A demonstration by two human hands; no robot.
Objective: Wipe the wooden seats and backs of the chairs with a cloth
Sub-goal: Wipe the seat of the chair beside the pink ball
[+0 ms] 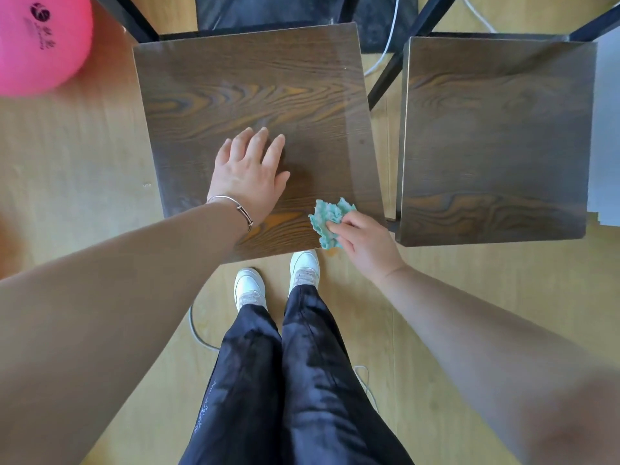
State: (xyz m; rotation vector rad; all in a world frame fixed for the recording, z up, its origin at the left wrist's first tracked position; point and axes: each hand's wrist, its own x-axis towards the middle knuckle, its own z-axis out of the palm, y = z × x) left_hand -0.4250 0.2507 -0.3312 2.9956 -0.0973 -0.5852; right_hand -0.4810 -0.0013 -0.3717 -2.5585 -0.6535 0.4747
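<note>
Two dark wooden chair seats stand side by side below me. On the nearer, left seat (248,85) my left hand (248,172) lies flat with its fingers spread, holding nothing. My right hand (360,241) pinches a crumpled teal cloth (327,219) against the seat's front right corner. The right seat (496,135) is untouched. The chair backs are out of view.
A pink ball (37,41) sits at the top left. Black metal chair legs (399,58) and a white cable (385,45) cross the light wooden floor between the seats. My feet in white shoes (303,268) stand just before the left seat.
</note>
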